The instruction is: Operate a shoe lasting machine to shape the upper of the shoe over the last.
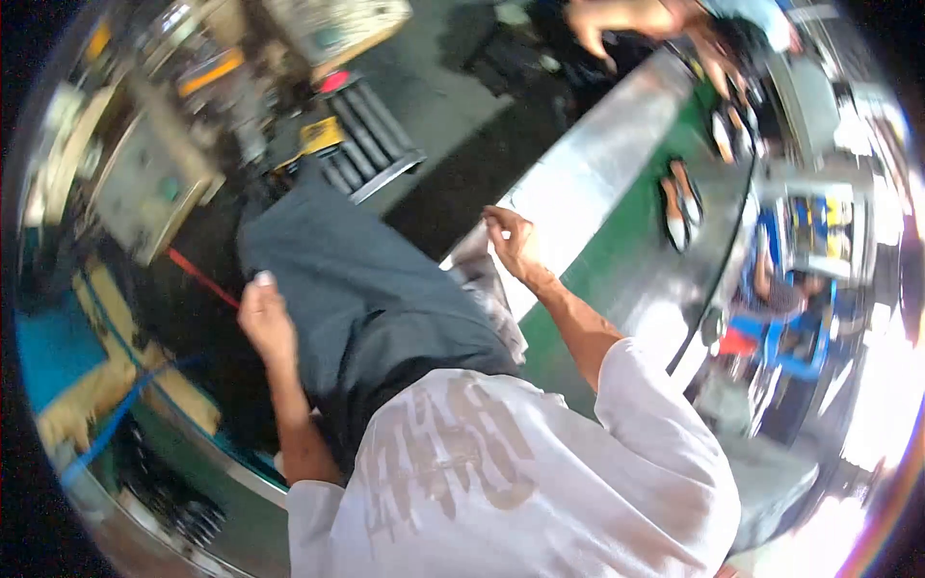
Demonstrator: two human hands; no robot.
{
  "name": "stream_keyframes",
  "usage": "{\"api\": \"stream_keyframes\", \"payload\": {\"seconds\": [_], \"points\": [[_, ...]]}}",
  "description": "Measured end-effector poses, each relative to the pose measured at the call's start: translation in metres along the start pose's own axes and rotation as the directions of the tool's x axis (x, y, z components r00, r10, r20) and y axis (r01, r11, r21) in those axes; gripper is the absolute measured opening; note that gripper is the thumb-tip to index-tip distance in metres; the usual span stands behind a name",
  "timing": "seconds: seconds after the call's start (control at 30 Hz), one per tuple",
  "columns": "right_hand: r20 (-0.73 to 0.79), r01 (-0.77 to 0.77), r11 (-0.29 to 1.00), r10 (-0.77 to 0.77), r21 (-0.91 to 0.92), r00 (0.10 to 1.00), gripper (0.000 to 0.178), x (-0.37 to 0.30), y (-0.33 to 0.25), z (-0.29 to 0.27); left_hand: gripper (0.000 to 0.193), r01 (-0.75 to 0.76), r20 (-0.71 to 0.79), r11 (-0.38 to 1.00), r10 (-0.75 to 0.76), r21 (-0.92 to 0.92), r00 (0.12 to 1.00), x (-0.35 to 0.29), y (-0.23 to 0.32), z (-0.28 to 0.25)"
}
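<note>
My left hand [268, 320] hangs beside my dark grey trousers [356, 270], its fingers curled in. A small pale spot shows at its fingertip; I cannot make out whether this is a held thing. My right hand [513, 241] is raised over the near part of a long bare metal plank [588, 154], thumb and fingers drawn together. Whatever they pinch, if anything, is too small to see. Below that hand, a crumpled greyish cloth [491, 299] lies against my right thigh.
Ahead stands a black roller rack [371, 140], near a red knob [334, 81]. Machine housings [149, 188] fill the left. At the far right another person's arm [626, 17] reaches in. Shoes [679, 207], a black hose [737, 241] and a blue crate [805, 337] lie right.
</note>
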State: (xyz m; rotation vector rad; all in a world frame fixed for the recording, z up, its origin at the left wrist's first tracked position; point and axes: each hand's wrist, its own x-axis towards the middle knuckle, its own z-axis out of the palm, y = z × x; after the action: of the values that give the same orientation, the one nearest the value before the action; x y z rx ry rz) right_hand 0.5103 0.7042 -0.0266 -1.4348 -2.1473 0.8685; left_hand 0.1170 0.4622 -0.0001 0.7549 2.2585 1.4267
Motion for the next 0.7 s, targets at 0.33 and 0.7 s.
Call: {"api": "stream_keyframes", "payload": {"seconds": [0.33, 0.7], "points": [[-0.541, -0.769, 0.607, 0.586, -0.200, 0.603, 0.054, -0.244, 0.313, -0.220, 0.020, -0.630, 0.844, 0.773, 0.290, 0.071, 0.451, -0.058, 0.126, 0.182], [-0.565, -0.859, 0.512, 0.706, -0.012, 0.428, 0.093, -0.159, 0.461, -0.366, 0.028, -0.187, 0.386, 0.966, 0.105, 0.180, 0.916, 0.024, 0.045, 0.054]]}}
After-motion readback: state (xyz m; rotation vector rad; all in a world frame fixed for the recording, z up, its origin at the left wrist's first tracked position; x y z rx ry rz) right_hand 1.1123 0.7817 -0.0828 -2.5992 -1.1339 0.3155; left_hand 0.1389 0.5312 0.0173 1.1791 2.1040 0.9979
